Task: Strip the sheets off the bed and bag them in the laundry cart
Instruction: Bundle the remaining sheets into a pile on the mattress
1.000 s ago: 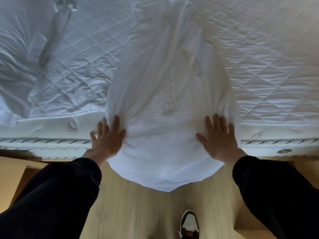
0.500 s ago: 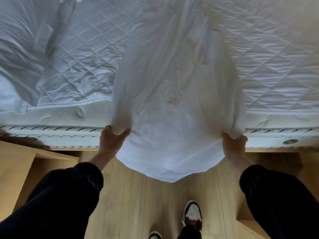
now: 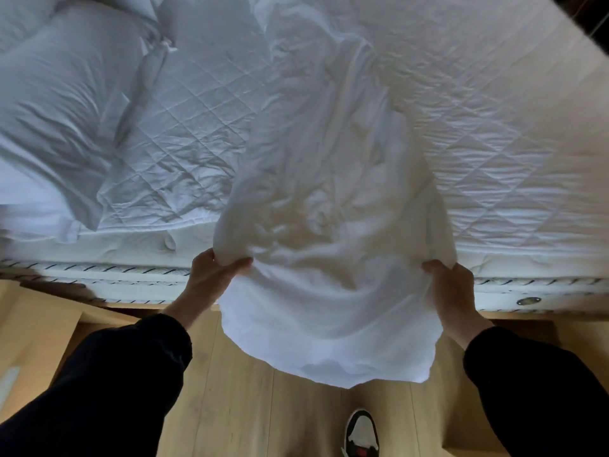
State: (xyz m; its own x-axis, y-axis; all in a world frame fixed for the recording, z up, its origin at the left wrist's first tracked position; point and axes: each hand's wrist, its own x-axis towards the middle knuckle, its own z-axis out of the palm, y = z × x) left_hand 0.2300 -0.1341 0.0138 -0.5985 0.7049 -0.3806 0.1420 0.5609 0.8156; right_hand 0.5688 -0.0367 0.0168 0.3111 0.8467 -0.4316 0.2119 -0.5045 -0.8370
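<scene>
Head view: the sheet (image 3: 329,258) lies bunched in a long ridge across the bed (image 3: 494,143), its near end hanging off the edge above the floor (image 3: 230,407). The left hand (image 3: 214,278) and right hand (image 3: 451,288) each have a grip pinching a fold of that near end, one at either side, equally near. The long axis runs straight away from them, so the pull likely comes back toward the body. No cart is in view
</scene>
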